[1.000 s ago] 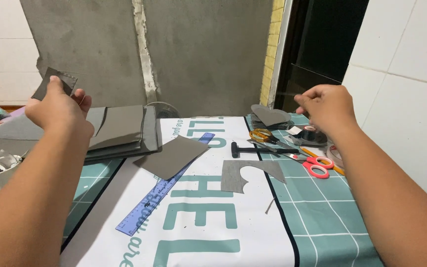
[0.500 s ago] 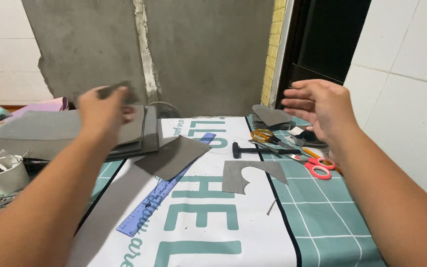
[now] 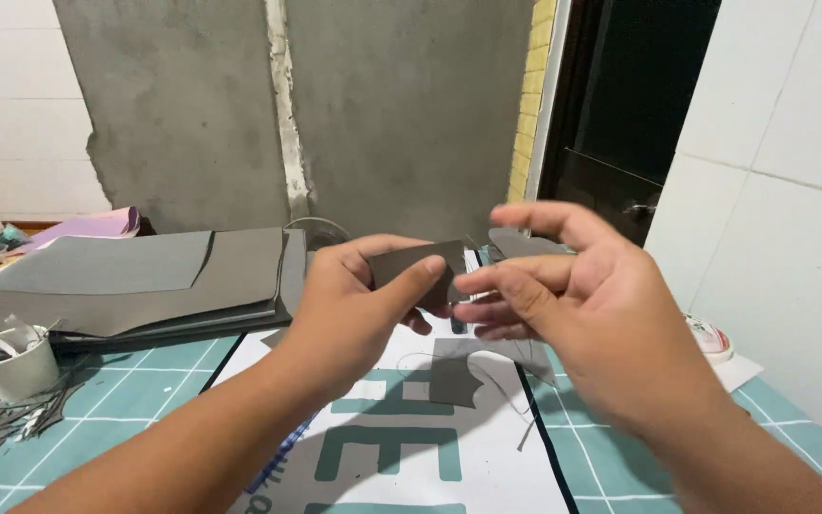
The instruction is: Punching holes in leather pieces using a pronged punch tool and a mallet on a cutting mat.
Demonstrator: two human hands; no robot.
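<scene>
My left hand (image 3: 349, 309) pinches a small grey card piece (image 3: 418, 264) between thumb and fingers, held up in front of me above the table. My right hand (image 3: 577, 319) is close on the right, fingers spread, its fingertips touching the right edge of that piece. Below the hands another cut grey piece (image 3: 456, 373) lies on the white printed sheet (image 3: 411, 447).
A stack of large grey sheets (image 3: 145, 281) lies at the left rear. A white cup (image 3: 19, 366) with scraps stands at the left edge on the green cutting mat (image 3: 126, 405). A tape roll (image 3: 711, 335) sits at the right. Grey wall and dark doorway behind.
My left hand has swung from the far left to the middle with the grey piece. My right hand has come in from the right to meet it, and the view has moved closer.
</scene>
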